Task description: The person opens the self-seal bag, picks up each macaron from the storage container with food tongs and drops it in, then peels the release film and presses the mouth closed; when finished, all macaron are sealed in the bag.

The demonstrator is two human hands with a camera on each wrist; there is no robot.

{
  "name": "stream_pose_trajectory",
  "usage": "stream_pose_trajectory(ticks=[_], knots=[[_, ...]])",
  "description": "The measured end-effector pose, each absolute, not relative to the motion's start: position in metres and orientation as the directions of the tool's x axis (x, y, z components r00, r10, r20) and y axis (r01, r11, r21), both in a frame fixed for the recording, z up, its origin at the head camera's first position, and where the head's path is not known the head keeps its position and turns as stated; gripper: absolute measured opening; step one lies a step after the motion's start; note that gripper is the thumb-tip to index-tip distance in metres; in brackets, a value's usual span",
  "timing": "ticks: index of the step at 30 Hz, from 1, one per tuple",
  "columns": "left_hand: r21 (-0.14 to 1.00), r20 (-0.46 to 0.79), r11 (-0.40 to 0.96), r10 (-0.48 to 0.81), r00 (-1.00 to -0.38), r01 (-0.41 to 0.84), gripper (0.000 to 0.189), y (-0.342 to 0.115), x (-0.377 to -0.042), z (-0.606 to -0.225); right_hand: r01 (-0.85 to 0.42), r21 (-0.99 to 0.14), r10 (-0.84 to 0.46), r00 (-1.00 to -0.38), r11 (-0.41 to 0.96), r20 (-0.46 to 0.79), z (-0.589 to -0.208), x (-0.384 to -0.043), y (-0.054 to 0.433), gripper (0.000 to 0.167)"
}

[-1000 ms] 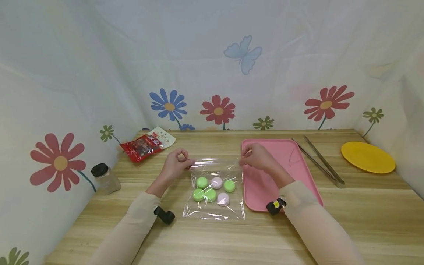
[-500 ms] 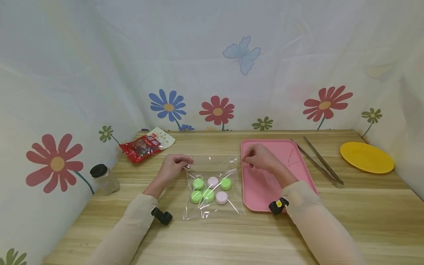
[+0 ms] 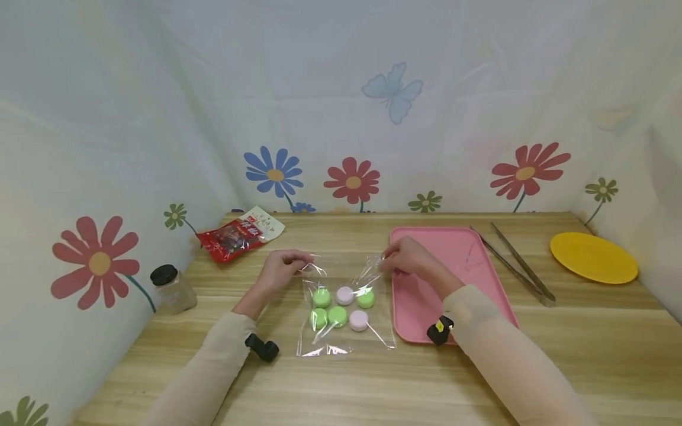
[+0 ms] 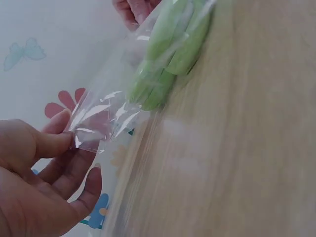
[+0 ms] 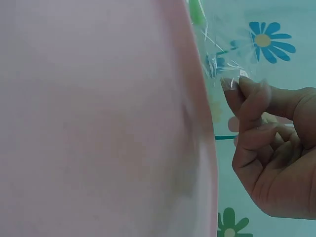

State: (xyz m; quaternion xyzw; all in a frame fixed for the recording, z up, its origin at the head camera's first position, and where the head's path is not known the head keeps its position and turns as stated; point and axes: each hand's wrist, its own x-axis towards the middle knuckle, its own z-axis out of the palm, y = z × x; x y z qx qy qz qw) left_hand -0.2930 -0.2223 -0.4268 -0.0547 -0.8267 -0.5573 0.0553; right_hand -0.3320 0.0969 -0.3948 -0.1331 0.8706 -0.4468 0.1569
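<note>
A clear plastic bag (image 3: pixel 375 338) lies on the wooden table with several macarons inside, green macarons (image 3: pixel 337 316) and pale pink macarons (image 3: pixel 359 320). At its far left corner, my left hand (image 3: pixel 277 273) pinches the film between thumb and fingers; the left wrist view shows this grip on the bag (image 4: pixel 101 116) close up. My right hand (image 3: pixel 412 260), over the left edge of the pink tray (image 3: pixel 442 284), pinches the far right corner. In the right wrist view, the thumb and index finger of the right hand (image 5: pixel 271 143) meet on the crinkled film.
A red snack packet (image 3: pixel 231 239) lies at the back left, with a black-lidded jar (image 3: pixel 176 293) nearer. Metal tongs (image 3: pixel 514 266) lie right of the tray, and a yellow plate (image 3: pixel 594 257) is at the far right. A flowered curtain (image 3: pixel 319 130) encloses the table.
My right hand came off the bag's corner and moved slightly right, then returned left and pinches it again. My left hand stayed at its corner while the bag's top edge shifted.
</note>
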Motion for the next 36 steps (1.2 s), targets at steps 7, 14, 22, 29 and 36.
stream_pose_trajectory(ticks=[7,14,22,29,36], knots=[[0.966,0.111,0.225,0.072,-0.991,0.125,0.029,-0.220,-0.294,-0.430,-0.079,-0.867,-0.380,-0.915,0.492,-0.132,-0.393,-0.326,0.104,0.019],[0.985,0.047,0.164,0.033,-0.998,0.052,0.030,-0.222,-0.295,-0.433,-0.099,-0.859,-0.372,-0.921,0.502,-0.111,-0.386,-0.316,0.105,0.013],[0.989,0.011,0.146,-0.006,-1.000,0.010,0.023,-0.218,-0.293,-0.423,-0.141,-0.825,-0.358,-0.930,0.548,-0.080,-0.380,-0.311,0.106,0.012],[0.992,0.015,0.124,-0.011,-1.000,0.014,0.010,-0.218,-0.290,-0.417,-0.171,-0.826,-0.370,-0.928,0.538,-0.049,-0.378,-0.311,0.107,0.011],[0.995,-0.053,0.079,-0.038,-0.998,-0.056,0.013,-0.218,-0.290,-0.415,-0.133,-0.848,-0.370,-0.926,0.512,-0.078,-0.381,-0.314,0.107,0.010]])
